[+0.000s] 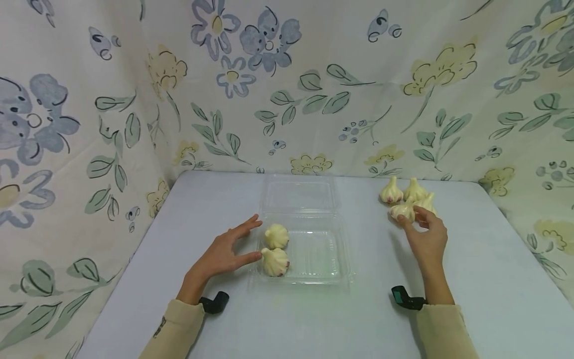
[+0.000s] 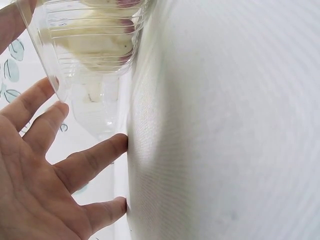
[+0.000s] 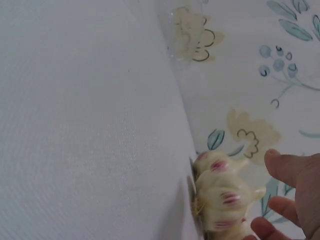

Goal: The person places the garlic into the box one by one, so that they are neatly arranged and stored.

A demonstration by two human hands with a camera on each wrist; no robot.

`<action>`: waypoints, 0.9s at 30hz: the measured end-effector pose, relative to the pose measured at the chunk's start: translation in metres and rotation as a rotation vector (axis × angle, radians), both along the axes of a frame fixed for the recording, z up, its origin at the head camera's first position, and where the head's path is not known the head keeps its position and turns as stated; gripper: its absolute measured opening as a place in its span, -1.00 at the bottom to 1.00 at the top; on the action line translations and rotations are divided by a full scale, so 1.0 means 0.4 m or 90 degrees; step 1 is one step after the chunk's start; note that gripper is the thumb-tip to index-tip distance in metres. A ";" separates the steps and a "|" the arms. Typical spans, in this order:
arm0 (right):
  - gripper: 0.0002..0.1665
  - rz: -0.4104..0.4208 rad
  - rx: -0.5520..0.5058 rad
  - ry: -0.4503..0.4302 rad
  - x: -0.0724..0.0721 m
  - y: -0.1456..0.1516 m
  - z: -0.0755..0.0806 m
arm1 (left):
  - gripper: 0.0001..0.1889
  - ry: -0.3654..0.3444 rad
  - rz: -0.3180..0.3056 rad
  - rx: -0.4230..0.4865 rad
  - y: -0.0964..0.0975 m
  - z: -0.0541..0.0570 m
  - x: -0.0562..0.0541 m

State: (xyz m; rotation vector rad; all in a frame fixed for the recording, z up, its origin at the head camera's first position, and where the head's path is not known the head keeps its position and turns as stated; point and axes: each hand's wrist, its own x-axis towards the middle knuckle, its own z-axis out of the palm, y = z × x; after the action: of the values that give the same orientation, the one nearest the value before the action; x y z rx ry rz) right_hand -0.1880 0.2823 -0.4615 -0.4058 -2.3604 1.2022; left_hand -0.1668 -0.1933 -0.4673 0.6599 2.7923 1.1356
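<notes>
A clear plastic clamshell box (image 1: 314,259) lies with its lid (image 1: 298,195) folded back. Two garlic bulbs (image 1: 276,236) sit one behind the other along the left side of its base. My left hand (image 1: 226,254) is at that side with fingers spread, its thumb and fingertips right at the rim; in the left wrist view two fingertips (image 2: 120,142) meet the tabletop. Over at the right, my right hand (image 1: 428,234) reaches around the nearest bulb (image 1: 402,211) of a small garlic cluster (image 3: 225,195). Its thumb and fingers are parted and loosely bent beside the bulb.
The white table (image 1: 314,324) ends at the back against a floral curtain (image 1: 314,99), which also hangs at both sides. More garlic bulbs (image 1: 391,191) stand close together behind the right hand. A black wrist camera (image 1: 215,302) is on each wrist.
</notes>
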 end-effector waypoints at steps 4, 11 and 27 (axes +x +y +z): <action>-0.32 -0.016 -0.031 -0.044 -0.006 0.012 -0.003 | -0.20 -0.001 -0.006 0.003 0.001 0.004 0.001; -0.26 -0.009 -0.045 -0.089 -0.025 0.017 -0.012 | -0.20 0.008 -0.014 0.005 -0.004 0.002 -0.003; -0.13 -0.028 -0.074 -0.110 -0.063 0.021 -0.041 | -0.19 -0.004 -0.003 0.004 -0.003 -0.003 0.001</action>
State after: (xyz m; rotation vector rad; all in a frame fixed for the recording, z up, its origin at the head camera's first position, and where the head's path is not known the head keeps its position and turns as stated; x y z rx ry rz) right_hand -0.2133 0.2905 -0.4781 -0.6194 -2.4178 1.3360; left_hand -0.1665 -0.1943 -0.4684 0.6629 2.7816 1.1440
